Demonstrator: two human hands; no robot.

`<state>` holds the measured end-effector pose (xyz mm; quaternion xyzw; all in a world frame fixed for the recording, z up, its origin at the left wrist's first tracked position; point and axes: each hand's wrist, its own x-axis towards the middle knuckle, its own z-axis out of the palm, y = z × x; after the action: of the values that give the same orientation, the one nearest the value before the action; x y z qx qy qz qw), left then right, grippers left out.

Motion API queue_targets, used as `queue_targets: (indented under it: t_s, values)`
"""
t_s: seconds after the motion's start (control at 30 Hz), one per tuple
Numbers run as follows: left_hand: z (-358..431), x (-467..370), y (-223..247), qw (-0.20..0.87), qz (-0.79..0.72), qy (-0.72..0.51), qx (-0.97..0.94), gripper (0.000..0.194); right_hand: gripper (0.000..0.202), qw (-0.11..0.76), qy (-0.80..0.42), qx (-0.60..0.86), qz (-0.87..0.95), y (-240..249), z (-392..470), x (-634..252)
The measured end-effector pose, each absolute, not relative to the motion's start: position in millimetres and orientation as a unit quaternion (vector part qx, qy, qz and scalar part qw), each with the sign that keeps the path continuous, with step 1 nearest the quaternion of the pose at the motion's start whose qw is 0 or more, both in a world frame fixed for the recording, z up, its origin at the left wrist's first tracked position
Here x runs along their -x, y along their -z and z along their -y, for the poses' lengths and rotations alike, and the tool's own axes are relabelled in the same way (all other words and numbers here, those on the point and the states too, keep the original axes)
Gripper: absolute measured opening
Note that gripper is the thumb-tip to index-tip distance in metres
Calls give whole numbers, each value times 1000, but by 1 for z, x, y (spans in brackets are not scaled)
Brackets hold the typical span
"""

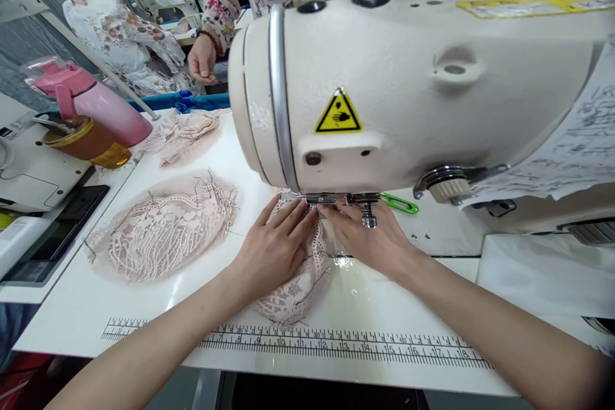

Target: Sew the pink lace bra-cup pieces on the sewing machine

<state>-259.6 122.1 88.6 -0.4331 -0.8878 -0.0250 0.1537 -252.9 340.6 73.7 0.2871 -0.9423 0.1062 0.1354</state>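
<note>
A piece of pale pink lace (293, 295) lies under the needle area of a cream sewing machine (408, 96). My left hand (271, 246) rests flat on this lace, fingers apart and pointing at the presser foot. To the right of the foot, my right hand (368, 237) reaches beneath the machine head, its fingertips at the lace edge and partly hidden by metal parts. Whether those fingertips pinch the fabric is not visible. A second lace piece (168, 230) with loose dark threads lies to the left on the white table (202, 314).
Crumpled lace (187, 131), a pink bottle (96, 99) and a brown cup (89, 141) stand or lie at the back left. Green thread snips (401, 203) lie behind my right hand. A ruler strip (307, 341) runs along the front edge. Two people are beyond the table.
</note>
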Motion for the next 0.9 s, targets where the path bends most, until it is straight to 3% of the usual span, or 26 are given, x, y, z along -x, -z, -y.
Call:
queue_targets:
  t_s: [0.3, 0.4, 0.5, 0.57, 0.73, 0.9]
  values:
    - [-123, 250, -112, 196, 876, 45, 438, 28, 29, 243, -82, -374, 891, -80, -342, 250]
    - [-119, 237, -129, 210, 825, 41, 523, 21, 22, 210, -140, -434, 865, -80, -342, 251]
    - [-108, 217, -134, 225, 745, 34, 627, 33, 21, 165, -165, -469, 852, -82, -341, 251]
    - [-97, 202, -130, 219, 732, -4, 645, 30, 22, 147, -171, -476, 850, -85, -341, 251]
    - [-79, 176, -118, 194, 785, -72, 584, 9, 22, 143, -180, -483, 845, -85, -341, 252]
    - [-80, 172, -131, 85, 891, 62, 442, 16, 21, 138, -208, -478, 842, -82, -342, 255]
